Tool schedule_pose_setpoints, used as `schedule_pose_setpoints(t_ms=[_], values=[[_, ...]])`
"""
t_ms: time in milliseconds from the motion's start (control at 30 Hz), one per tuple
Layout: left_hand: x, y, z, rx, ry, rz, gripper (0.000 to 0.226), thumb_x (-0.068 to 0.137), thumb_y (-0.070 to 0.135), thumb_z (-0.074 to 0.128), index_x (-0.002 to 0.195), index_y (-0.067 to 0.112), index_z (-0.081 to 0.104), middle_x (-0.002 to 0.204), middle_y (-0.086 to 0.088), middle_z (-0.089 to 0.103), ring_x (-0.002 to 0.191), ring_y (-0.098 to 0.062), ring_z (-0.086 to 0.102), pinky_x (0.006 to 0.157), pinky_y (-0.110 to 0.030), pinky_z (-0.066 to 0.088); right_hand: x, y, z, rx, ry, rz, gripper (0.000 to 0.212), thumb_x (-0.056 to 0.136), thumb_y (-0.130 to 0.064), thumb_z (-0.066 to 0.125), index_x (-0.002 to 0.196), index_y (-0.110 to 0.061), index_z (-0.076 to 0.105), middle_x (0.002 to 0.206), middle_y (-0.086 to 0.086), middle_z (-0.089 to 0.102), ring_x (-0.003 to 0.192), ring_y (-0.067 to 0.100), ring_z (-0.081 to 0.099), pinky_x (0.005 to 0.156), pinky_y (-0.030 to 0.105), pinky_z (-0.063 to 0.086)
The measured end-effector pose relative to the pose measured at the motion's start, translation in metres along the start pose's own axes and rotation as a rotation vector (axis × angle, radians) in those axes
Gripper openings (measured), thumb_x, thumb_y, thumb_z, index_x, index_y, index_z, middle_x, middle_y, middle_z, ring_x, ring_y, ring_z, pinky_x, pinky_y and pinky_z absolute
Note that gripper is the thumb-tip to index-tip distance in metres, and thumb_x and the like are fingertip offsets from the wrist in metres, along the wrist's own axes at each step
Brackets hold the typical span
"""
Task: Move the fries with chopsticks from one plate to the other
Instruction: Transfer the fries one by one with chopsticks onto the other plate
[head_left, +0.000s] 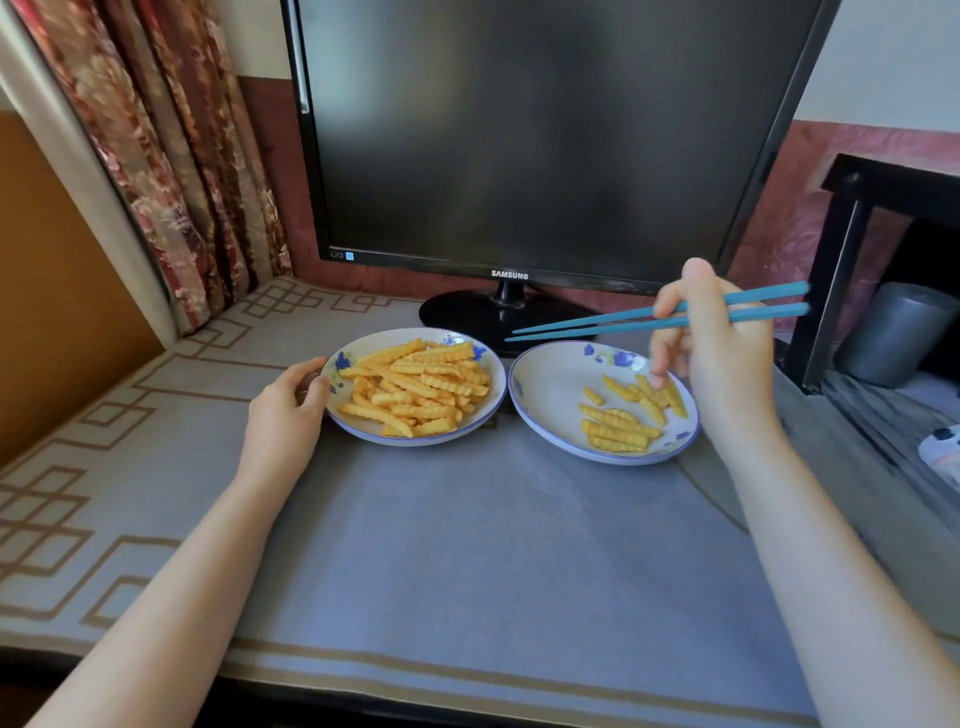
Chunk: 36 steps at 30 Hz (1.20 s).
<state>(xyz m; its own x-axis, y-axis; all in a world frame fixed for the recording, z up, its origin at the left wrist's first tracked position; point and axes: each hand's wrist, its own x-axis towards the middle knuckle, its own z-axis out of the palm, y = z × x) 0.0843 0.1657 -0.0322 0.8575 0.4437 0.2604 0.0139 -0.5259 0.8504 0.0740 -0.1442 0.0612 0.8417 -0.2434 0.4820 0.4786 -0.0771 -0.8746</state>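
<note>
The monitor base (493, 312) crowds behind both plates (540, 384); bare cloth (467, 519) lies open in front.

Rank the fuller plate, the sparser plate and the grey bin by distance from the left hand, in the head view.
1. The fuller plate, on the left: the left hand holds its rim.
2. The sparser plate, just right of the first.
3. The grey bin, far right, off the table.

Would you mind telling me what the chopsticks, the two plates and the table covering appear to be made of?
The chopsticks look plastic: even teal colour, smooth, matte. The left plate and right plate seem glazed ceramic, perhaps melamine: glossy white, printed blue flowers, blue rim line. The table covering looks woven fabric: matte grey with tan geometric lines.
</note>
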Motion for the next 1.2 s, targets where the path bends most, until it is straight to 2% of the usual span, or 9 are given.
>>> schedule_pose_setpoints(t_ms=[100, 233, 667, 933, 1067, 1200], values=[[0.0, 0.0, 0.0, 0.002, -0.003, -0.003, 0.033, 0.097, 0.019, 0.043, 0.126, 0.015, 0.058, 0.121, -0.006, 0.063, 0.098, -0.007, 0.047, 0.082, -0.02, 0.033, 0.004, 0.005, -0.028, -0.088, 0.067, -0.012, 0.039, 0.103, -0.026, 0.039, 0.068, -0.011, 0.049, 0.041, 0.003, 0.044, 0.029, 0.016, 0.04, 0.036, 0.013, 0.027], [-0.001, 0.001, -0.001, 0.001, -0.001, 0.0, 0.033, 0.097, 0.019, 0.043, 0.126, 0.015, 0.058, 0.121, -0.005, 0.063, 0.098, -0.007, 0.047, 0.082, -0.02, 0.032, 0.011, 0.011, -0.054, -0.172, 0.111, -0.006, 0.04, 0.101, -0.034, 0.04, 0.068, -0.015, 0.052, 0.037, 0.007, 0.047, 0.029, 0.021, 0.038, 0.037, 0.019, 0.031], [-0.001, 0.002, 0.0, -0.006, 0.005, 0.001, 0.033, 0.097, 0.018, 0.043, 0.126, 0.015, 0.059, 0.119, -0.004, 0.063, 0.097, -0.005, 0.047, 0.081, -0.017, 0.032, 0.008, 0.003, -0.07, -0.353, 0.057, 0.041, 0.04, 0.1, -0.035, 0.042, 0.069, -0.011, 0.053, 0.039, 0.009, 0.05, 0.028, 0.019, 0.037, 0.034, 0.016, 0.033], [-0.002, 0.003, -0.001, 0.003, 0.005, 0.009, 0.033, 0.097, 0.018, 0.043, 0.127, 0.015, 0.058, 0.119, -0.004, 0.063, 0.097, -0.005, 0.047, 0.081, -0.017, 0.032, 0.007, 0.005, -0.059, -0.284, 0.151, 0.023, 0.042, 0.101, -0.037, 0.042, 0.067, -0.012, 0.051, 0.038, 0.008, 0.049, 0.027, 0.019, 0.04, 0.034, 0.017, 0.032], [-0.002, 0.002, -0.001, 0.003, 0.001, 0.005, 0.034, 0.097, 0.018, 0.043, 0.127, 0.015, 0.058, 0.12, -0.005, 0.063, 0.098, -0.005, 0.046, 0.082, -0.018, 0.032, 0.005, 0.0, -0.05, -0.153, 0.234, 0.024, 0.041, 0.101, -0.033, 0.041, 0.065, -0.014, 0.047, 0.035, 0.006, 0.044, 0.027, 0.016, 0.041, 0.033, 0.017, 0.025], [-0.001, 0.001, 0.0, 0.007, 0.0, 0.007, 0.033, 0.097, 0.019, 0.043, 0.127, 0.015, 0.058, 0.12, -0.004, 0.063, 0.098, -0.005, 0.046, 0.082, -0.019, 0.032, -0.004, -0.005, -0.03, -0.001, 0.243, 0.035, 0.041, 0.101, -0.032, 0.04, 0.064, -0.015, 0.045, 0.039, 0.0, 0.043, 0.029, 0.016, 0.042, 0.037, 0.021, 0.024]])
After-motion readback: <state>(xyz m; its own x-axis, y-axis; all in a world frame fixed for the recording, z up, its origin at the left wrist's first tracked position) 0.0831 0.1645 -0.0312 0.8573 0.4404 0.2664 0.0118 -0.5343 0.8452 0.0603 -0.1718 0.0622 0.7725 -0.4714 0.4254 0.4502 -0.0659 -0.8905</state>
